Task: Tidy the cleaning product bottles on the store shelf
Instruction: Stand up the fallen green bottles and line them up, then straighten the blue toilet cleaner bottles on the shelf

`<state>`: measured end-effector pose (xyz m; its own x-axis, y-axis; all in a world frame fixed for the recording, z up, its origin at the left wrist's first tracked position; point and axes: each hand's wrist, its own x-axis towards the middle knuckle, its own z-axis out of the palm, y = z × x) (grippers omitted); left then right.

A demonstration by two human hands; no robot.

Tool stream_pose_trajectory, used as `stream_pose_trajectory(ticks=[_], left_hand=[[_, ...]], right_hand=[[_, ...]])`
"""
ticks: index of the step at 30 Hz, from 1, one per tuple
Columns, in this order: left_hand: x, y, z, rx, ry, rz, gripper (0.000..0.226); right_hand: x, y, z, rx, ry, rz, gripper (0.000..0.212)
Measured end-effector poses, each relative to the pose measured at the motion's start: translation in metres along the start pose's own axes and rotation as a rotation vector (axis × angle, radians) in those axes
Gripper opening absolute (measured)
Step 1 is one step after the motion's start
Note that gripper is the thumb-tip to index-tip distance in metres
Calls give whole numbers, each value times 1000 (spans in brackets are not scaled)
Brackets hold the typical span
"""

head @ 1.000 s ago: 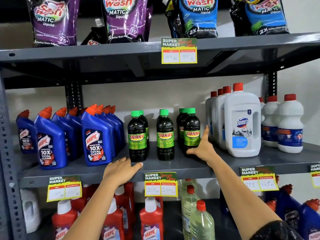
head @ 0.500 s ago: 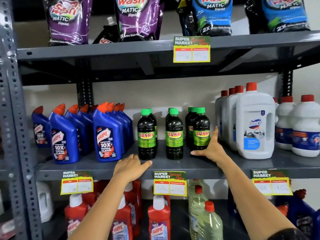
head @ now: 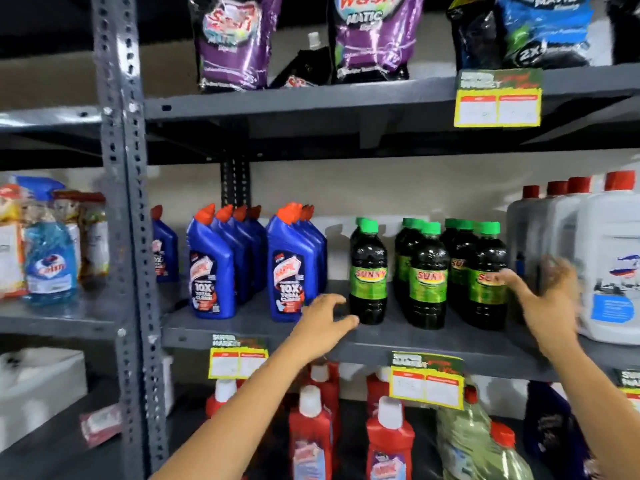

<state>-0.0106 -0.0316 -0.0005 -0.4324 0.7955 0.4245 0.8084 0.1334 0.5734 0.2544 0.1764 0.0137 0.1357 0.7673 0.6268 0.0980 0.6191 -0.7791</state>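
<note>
Dark Sunny bottles (head: 427, 275) with green caps stand in three rows on the grey middle shelf (head: 426, 341). Blue Harpic bottles (head: 289, 268) stand in rows to their left, white Domex jugs (head: 609, 268) to their right. My left hand (head: 320, 329) rests on the shelf's front edge, fingers apart, just left of the leftmost Sunny bottle (head: 368, 271), holding nothing. My right hand (head: 547, 306) hovers, blurred, fingers spread, between the rightmost Sunny bottle (head: 486, 275) and the white jugs; it grips nothing.
Purple and blue detergent pouches (head: 370, 36) fill the top shelf. Red Harpic bottles (head: 311, 431) and a pale green bottle (head: 481, 441) stand below. A perforated grey upright (head: 124, 237) divides off a left bay holding a blue spray bottle (head: 50, 258). Yellow price tags (head: 497, 98) hang on shelf edges.
The view has swung left, bringing the left bay into sight. My right hand has lifted off the shelf surface and spread open. My left hand stays at the shelf edge.
</note>
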Motion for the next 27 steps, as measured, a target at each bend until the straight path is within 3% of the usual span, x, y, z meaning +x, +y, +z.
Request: stream_pose_trajectory(ticks=[2, 4, 7, 10, 12, 14, 19, 27], left_hand=[[-11, -30, -32, -54, 263, 67, 45], [-20, -70, -61, -12, 511, 19, 55], [-18, -118, -92, 50, 666, -200, 89], [-8, -143, -111, 4, 591, -337, 120], [-1, -153, -117, -17, 499, -364, 134], [5, -159, -119, -17, 420, -392, 141], [9, -163, -117, 47, 354, -447, 146], [6, -163, -113, 168, 394, -464, 134]], right_hand=[[-16, -18, 3, -26, 72, -129, 64], [-44, -45, 20, 22, 13, -229, 36], [-100, -83, 70, -92, -431, -296, 25], [-145, -103, 130, -136, -866, -151, 52], [-156, -109, 164, -189, -950, -80, 88], [-161, -114, 188, -239, -925, -55, 101], [-144, -105, 223, 11, -902, 206, 84], [-142, -91, 232, 132, -856, 234, 65]])
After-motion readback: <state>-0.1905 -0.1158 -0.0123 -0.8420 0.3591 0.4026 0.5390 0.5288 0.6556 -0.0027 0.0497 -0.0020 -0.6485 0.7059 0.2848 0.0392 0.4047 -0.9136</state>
